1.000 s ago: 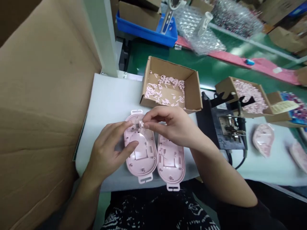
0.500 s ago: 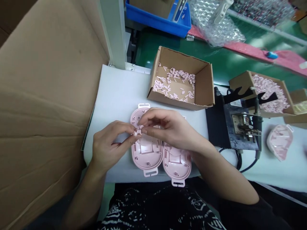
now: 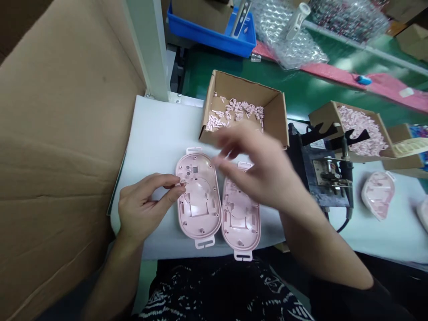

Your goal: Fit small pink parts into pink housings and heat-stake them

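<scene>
Between thumb and forefinger, my left hand (image 3: 147, 200) pinches a small pink plastic part (image 3: 182, 182) over the left edge of a pink oval housing shell (image 3: 197, 223). A second pink housing shell (image 3: 241, 227) lies close beside it on the right, its upper part covered by my forearm and hand. My right hand (image 3: 250, 165) is smeared by motion above that shell, at the near side of a cardboard box (image 3: 277, 111). Small pink plastic parts (image 3: 244, 108) lie scattered in the box. Whether the right fingers hold anything is not visible.
A black metal fixture (image 3: 331, 174) with a cable stands to the right. Behind it is a box of pink parts (image 3: 363, 131). Another pink shell (image 3: 378, 194) lies farther right. A tall cardboard sheet (image 3: 67, 156) borders the left; a blue tray (image 3: 210, 33) sits at the back.
My right hand has left the small part at my left fingertips and moved up and right toward the box. The left hand keeps its pinch, and the whole view has shifted slightly.
</scene>
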A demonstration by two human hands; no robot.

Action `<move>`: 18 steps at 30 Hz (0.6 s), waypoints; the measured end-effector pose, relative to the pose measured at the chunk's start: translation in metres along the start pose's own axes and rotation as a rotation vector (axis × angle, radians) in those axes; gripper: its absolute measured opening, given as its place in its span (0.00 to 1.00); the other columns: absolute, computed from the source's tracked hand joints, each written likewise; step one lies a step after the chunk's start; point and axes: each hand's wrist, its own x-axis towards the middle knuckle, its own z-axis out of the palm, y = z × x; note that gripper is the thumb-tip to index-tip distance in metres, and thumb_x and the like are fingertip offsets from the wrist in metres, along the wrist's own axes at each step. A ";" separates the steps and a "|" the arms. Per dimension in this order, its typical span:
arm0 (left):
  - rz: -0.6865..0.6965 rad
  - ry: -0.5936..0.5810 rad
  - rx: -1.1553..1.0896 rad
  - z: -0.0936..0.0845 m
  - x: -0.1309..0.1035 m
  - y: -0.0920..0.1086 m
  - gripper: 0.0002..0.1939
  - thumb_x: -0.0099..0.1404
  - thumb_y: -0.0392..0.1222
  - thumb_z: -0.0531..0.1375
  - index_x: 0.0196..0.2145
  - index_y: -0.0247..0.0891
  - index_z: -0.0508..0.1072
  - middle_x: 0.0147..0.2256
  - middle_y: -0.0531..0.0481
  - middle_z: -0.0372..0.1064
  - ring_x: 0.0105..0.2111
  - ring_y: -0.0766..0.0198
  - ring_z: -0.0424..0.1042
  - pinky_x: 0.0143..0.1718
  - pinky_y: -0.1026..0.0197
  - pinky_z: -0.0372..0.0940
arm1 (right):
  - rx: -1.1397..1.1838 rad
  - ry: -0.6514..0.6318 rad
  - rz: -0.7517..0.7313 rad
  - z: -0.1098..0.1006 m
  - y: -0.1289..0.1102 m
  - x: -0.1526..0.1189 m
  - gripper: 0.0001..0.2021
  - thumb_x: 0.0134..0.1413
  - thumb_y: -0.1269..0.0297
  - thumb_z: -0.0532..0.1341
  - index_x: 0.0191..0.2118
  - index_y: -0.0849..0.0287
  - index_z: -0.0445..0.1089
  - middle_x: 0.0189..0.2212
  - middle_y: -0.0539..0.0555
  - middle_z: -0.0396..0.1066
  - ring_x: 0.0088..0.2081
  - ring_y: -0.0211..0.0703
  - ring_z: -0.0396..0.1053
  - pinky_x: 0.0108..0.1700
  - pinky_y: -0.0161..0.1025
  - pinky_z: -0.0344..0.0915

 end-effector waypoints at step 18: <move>0.109 -0.089 0.219 0.011 0.016 0.000 0.02 0.65 0.38 0.66 0.37 0.42 0.77 0.39 0.51 0.69 0.40 0.62 0.69 0.44 0.54 0.68 | -0.182 -0.352 -0.124 0.058 0.027 0.020 0.11 0.69 0.70 0.56 0.41 0.59 0.77 0.38 0.54 0.75 0.38 0.41 0.70 0.42 0.40 0.64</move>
